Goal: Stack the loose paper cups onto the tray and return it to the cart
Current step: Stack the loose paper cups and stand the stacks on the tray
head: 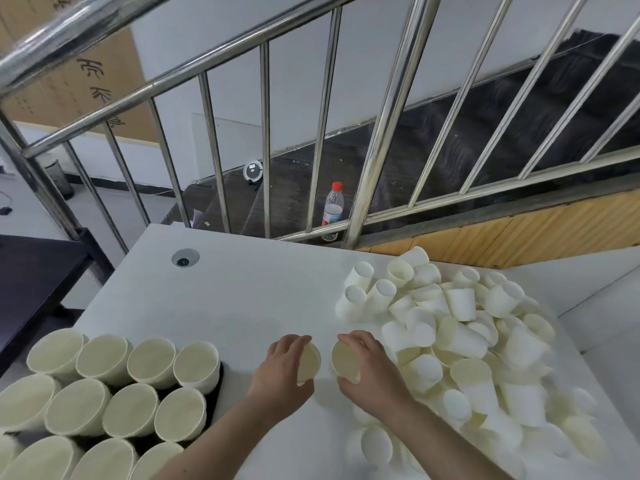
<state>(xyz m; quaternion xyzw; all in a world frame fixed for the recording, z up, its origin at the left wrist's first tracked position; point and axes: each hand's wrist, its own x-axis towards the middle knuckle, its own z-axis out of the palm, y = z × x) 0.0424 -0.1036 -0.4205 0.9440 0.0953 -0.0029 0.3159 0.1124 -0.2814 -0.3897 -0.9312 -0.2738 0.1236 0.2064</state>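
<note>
My left hand (280, 368) grips a cream paper cup (309, 363) with its mouth turned to the right. My right hand (372, 367) grips a second paper cup (344, 362) with its mouth turned to the left. The two cups face each other a little apart, just above the white table (242, 292). A big heap of loose cups (460, 337) lies at the right. At lower left, several stacks of cups (114, 389) stand upright on a dark tray (219, 386), of which only an edge shows.
A steel stair railing (388, 140) rises behind the table, with dark steps beyond it. A plastic bottle with a red cap (333, 207) stands behind the rails. A round cable grommet (185, 258) is set in the table's far left. A dark table edge (31, 271) lies left.
</note>
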